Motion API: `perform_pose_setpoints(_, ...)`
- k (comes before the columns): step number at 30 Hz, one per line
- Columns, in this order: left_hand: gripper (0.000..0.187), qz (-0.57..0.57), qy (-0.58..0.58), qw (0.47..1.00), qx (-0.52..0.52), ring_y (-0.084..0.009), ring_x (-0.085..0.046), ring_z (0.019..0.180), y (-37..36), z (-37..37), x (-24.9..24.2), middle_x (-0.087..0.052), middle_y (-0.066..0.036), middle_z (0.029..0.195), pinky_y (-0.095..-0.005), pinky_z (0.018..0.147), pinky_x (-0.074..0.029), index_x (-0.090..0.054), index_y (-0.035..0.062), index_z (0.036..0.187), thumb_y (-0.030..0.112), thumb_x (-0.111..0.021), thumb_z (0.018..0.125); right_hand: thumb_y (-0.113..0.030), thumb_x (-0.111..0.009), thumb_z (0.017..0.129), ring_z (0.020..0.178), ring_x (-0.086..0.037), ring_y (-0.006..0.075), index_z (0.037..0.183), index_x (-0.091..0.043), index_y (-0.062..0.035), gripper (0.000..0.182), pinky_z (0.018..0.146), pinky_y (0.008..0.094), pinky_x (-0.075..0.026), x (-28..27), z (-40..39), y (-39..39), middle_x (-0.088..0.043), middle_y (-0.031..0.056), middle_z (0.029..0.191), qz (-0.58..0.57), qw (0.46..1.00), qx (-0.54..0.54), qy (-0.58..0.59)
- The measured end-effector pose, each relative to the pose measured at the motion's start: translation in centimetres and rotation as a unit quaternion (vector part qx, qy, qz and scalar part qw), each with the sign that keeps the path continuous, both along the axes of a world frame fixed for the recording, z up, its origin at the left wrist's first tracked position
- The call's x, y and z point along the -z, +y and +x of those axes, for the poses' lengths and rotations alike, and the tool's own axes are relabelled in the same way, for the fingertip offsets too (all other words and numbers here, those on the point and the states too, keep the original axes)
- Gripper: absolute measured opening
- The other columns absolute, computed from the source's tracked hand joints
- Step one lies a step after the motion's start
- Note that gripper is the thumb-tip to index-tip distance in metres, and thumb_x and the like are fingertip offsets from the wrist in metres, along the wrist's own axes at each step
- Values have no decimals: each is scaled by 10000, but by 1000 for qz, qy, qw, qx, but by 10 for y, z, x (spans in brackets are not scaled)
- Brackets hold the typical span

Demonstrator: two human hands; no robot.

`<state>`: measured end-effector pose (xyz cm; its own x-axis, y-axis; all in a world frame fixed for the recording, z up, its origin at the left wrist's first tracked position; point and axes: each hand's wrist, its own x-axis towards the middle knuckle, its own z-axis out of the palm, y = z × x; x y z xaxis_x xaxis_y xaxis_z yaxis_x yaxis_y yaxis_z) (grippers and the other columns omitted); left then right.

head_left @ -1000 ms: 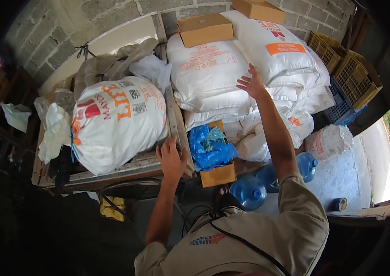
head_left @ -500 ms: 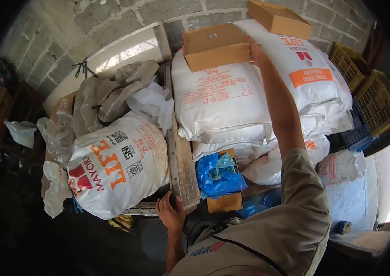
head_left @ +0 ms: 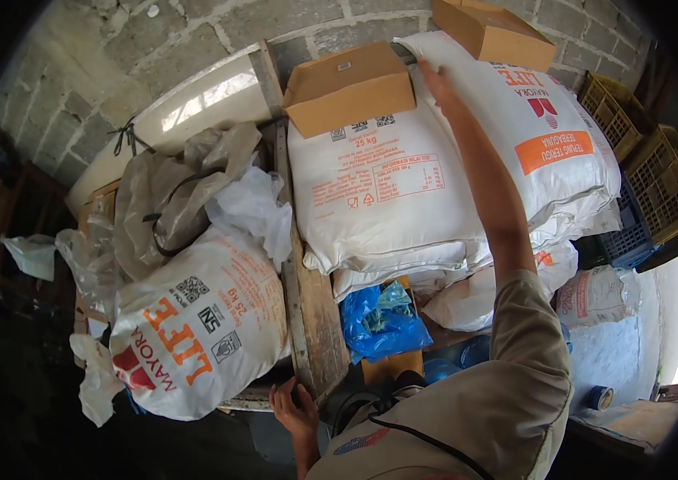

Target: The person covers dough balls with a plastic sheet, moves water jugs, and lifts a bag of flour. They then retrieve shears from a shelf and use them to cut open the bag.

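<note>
My right hand reaches far forward over the white flour sacks, fingers stretched out, just right of a cardboard box. A gap shows between hand and box, and the hand holds nothing I can see. The box stands on a white sack with orange print. Low down, my left hand rests at the lower end of the wooden frame, its fingers apart and partly in shadow. Left of it lies another printed flour sack.
A second cardboard box sits on the sacks by the block wall. Yellow crates stand at the right. A blue plastic bag lies below the sacks. Crumpled plastic sheeting covers the left sack's top.
The nearer cardboard box now sits a little further left against the sacks. My right hand, earlier at its right side, is now apart from it. My left hand stays by the wooden frame.
</note>
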<state>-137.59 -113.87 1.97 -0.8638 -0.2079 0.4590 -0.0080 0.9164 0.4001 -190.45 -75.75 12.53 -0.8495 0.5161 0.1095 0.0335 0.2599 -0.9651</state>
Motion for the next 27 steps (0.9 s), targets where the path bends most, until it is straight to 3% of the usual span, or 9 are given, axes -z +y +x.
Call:
perform_pose_setpoints(2,163,-2,-5,1000,-2,-282,-548,813,0,0,1,-572,-108,854,-426,880,-359,-546,23,918,66,-533,762,-571,-532,704,1231,-238,382,1332,-191,-81,866,993,485,-214,-34,16,20,-240,243,1327,59,982,119,133)
perform_pose_setpoints(4,160,-10,-12,1000,-20,-285,-545,813,2,-1,0,-571,-108,854,-428,875,-361,-546,24,917,67,-527,764,-459,-621,679,1243,-211,383,1332,-175,-128,857,950,540,-242,-55,29,43,-191,199,1362,360,862,278,222)
perform_pose_setpoints(7,156,-15,-18,1000,-21,-290,-541,806,2,-3,0,-567,-111,844,-432,875,-358,-544,22,915,70,-513,769,-434,-639,670,1248,-204,363,1330,-177,-154,853,936,559,-237,-85,40,64,-180,179,1365,542,797,251,94)
perform_pose_setpoints(11,151,-15,-31,999,-25,-297,-537,802,3,-2,1,-562,-114,836,-437,873,-352,-542,20,909,69,-501,772,-479,-593,692,1220,-252,367,1308,-256,-174,765,918,567,-243,-81,2,107,-233,178,1339,526,816,238,37)
perform_pose_setpoints(13,150,-16,-40,999,-27,-298,-536,803,2,-3,0,-562,-114,836,-439,872,-352,-542,20,908,66,-500,772,-561,-525,702,1189,-294,370,1259,-367,-168,699,916,544,-262,-82,-6,112,-301,178,1297,400,887,226,45)
perform_pose_setpoints(20,153,-12,-66,997,-43,-344,-509,814,9,-5,-3,-546,-150,826,-444,835,-352,-535,0,900,76,-490,775,-611,-457,699,1140,-351,370,1124,-490,-50,705,907,454,-324,-103,-18,140,-383,192,1219,235,935,266,7)
perform_pose_setpoints(23,150,-8,-57,998,-40,-372,-490,814,12,-6,-8,-537,-172,823,-440,789,-356,-532,0,893,79,-492,772,-557,-542,671,1112,-381,350,1151,-392,43,783,889,429,-359,-98,-31,150,-386,202,1201,183,930,318,-24)
perform_pose_setpoints(25,150,-50,-15,998,-17,-375,-488,800,10,-7,-4,-539,-171,819,-439,760,-362,-541,-5,883,84,-492,772,-517,-635,596,1135,-373,315,1218,-261,69,932,898,383,-371,-109,-15,128,-344,229,1215,-112,940,319,-36)
perform_pose_setpoints(27,154,-39,-23,999,-29,-370,-491,794,9,-7,-5,-540,-169,817,-438,757,-364,-543,-6,883,90,-490,775,-482,-673,584,1108,-406,301,1232,-191,63,975,876,415,-384,-86,-44,154,-383,222,1181,-166,945,283,9)
